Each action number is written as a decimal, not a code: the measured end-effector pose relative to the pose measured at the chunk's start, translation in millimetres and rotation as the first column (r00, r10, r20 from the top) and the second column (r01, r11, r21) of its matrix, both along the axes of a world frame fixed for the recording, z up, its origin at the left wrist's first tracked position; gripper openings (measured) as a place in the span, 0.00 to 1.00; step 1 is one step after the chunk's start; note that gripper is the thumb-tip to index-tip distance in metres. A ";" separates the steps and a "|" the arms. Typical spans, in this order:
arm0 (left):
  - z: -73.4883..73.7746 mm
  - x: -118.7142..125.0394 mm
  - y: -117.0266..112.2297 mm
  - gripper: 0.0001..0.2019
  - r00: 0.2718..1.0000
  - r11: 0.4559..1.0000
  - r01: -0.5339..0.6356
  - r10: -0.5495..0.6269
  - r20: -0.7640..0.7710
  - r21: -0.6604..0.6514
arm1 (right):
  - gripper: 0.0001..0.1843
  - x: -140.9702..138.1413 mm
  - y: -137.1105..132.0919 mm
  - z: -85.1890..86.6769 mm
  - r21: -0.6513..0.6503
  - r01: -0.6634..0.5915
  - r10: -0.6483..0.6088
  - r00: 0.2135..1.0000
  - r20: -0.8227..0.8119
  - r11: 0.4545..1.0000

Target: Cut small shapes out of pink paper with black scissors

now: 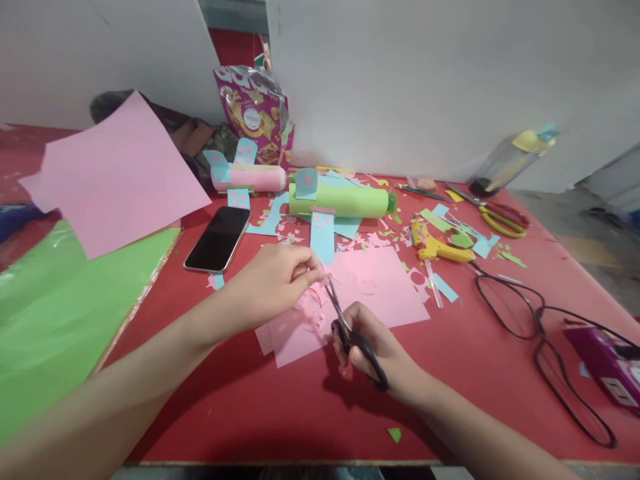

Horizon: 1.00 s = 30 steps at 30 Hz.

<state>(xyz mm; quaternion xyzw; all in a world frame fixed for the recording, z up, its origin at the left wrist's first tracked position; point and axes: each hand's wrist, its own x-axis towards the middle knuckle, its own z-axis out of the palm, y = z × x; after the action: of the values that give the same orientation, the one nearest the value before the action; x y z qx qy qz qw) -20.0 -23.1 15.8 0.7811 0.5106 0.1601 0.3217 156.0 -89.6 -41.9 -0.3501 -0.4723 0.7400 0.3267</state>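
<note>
My right hand (383,353) grips black-handled scissors (337,301), fingers in the loops and blades pointing away from me. At the blade tips, my left hand (280,277) pinches a small piece of pink paper (327,275), partly hidden by the fingers. Below both hands lie pink paper sheets (395,293) with curled pink cut-offs (315,323) on top. Just beyond is a green paper-covered tube (345,201) with light blue paper fins. Left of it lies a smaller pink tube (257,177), also with blue fins carrying pink dots.
A phone (219,239) and large pink sheets (120,180) lie left, near a green sheet (65,313). On the right are a yellow glue gun (443,251), its black cord, a purple power box (603,363), pliers (500,217) and a bottle (510,160). A snack bag (255,117) stands behind.
</note>
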 end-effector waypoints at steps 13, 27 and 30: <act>0.4 1.8 -1.7 0.12 0.999 0.999 0.034 -0.034 -0.002 -0.010 | 0.23 -2.6 -0.1 0.6 -0.013 0.052 -0.052 0.999 0.009 0.999; 1.0 2.2 -1.9 0.12 1.000 0.999 0.023 -0.024 -0.004 -0.038 | 0.23 -2.6 -0.6 -1.7 -0.053 0.086 -0.085 0.996 0.022 0.995; 0.9 2.0 -1.6 0.12 1.000 0.999 0.022 -0.022 0.003 -0.043 | 0.24 -2.5 -0.9 -2.6 -0.058 0.091 -0.090 0.996 0.024 0.994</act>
<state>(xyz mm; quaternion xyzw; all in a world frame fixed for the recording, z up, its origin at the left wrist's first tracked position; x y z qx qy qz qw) -18.0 -24.7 16.7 0.7794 0.5049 0.1465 0.3409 153.5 -90.6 -44.5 -0.3885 -0.4372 0.7344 0.3445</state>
